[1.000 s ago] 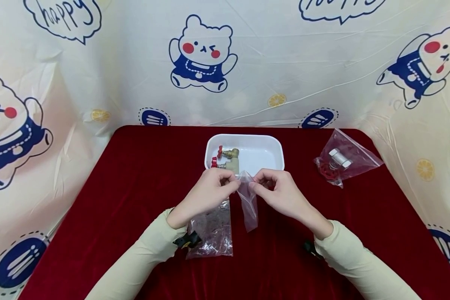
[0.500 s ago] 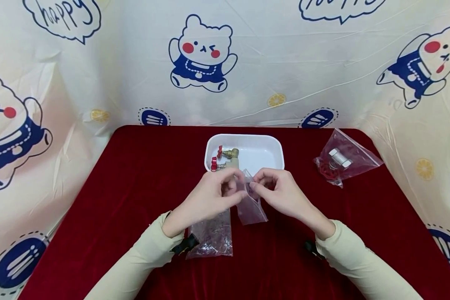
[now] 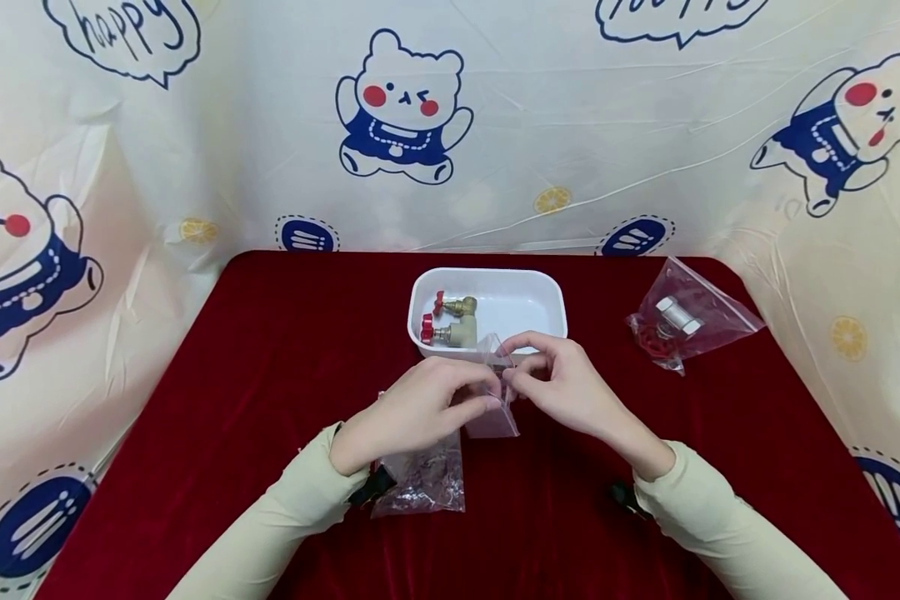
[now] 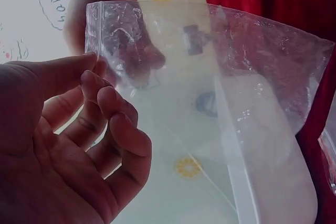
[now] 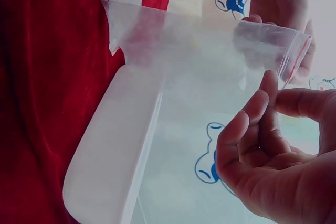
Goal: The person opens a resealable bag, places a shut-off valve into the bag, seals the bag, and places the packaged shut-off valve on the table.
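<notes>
Between the two hands hangs a clear zip-lock bag (image 3: 492, 423), its zip strip toward the wearer and nothing solid showing inside. My left hand (image 3: 427, 404) pinches the zip edge between thumb and index finger, the other fingers loosely curled in the left wrist view. From the opposite side my right hand (image 3: 570, 383) pinches the same edge with thumb and index fingertip, as the right wrist view shows. Just beyond the bag is a white tray (image 3: 525, 287). At its left lie a brass valve (image 3: 461, 307) with a red handle and a beige valve (image 3: 461, 332) with a red knob.
Another clear plastic bag (image 3: 423, 483) lies flat below the left wrist. At the right of the red tablecloth (image 3: 307, 333), a bag (image 3: 712, 300) contains a metal valve (image 3: 677, 317) with a red handwheel (image 3: 656, 343). A printed curtain (image 3: 270, 125) surrounds the table.
My left fingers spread apart, then came back together on the bag's edge, slightly nearer the wearer. The bag swung from a narrow hanging strip to a wider shape. My right hand barely moved.
</notes>
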Demonstrator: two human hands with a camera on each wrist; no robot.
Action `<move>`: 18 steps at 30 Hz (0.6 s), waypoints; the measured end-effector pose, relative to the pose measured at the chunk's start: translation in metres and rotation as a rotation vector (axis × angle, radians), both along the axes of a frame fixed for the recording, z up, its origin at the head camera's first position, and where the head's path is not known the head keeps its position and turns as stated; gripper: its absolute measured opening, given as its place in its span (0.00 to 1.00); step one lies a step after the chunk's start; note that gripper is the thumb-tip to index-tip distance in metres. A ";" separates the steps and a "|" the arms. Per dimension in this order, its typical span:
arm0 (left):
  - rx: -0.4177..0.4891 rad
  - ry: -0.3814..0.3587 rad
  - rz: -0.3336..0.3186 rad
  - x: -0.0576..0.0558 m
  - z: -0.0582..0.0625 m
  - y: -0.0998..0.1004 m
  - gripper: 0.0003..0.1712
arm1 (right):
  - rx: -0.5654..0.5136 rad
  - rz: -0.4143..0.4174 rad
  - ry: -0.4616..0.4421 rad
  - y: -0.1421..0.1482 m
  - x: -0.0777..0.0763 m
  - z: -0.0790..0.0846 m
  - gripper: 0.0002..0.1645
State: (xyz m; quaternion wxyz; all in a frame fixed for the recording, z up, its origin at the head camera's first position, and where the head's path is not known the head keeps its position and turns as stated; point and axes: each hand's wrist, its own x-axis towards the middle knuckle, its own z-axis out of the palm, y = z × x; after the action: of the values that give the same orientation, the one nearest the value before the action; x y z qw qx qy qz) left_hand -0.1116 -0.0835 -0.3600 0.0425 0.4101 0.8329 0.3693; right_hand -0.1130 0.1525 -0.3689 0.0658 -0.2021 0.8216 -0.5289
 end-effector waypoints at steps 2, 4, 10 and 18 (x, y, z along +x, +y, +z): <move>0.009 -0.014 -0.001 -0.001 0.000 -0.003 0.03 | -0.009 0.000 -0.006 0.002 0.000 -0.001 0.16; 0.019 -0.021 0.000 -0.002 0.000 -0.005 0.02 | -0.019 -0.008 -0.009 0.004 0.000 -0.001 0.18; 0.020 0.002 0.001 -0.004 0.000 -0.008 0.03 | -0.070 0.002 0.047 0.003 0.005 0.001 0.15; 0.004 0.015 0.039 -0.004 0.000 -0.007 0.05 | 0.039 0.141 0.205 0.001 0.011 0.003 0.12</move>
State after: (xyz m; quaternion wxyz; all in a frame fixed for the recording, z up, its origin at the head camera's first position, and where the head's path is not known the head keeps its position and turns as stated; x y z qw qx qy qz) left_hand -0.1157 -0.0910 -0.3603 0.0282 0.3964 0.8402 0.3689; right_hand -0.1015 0.1534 -0.3663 0.0224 -0.3109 0.8181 -0.4833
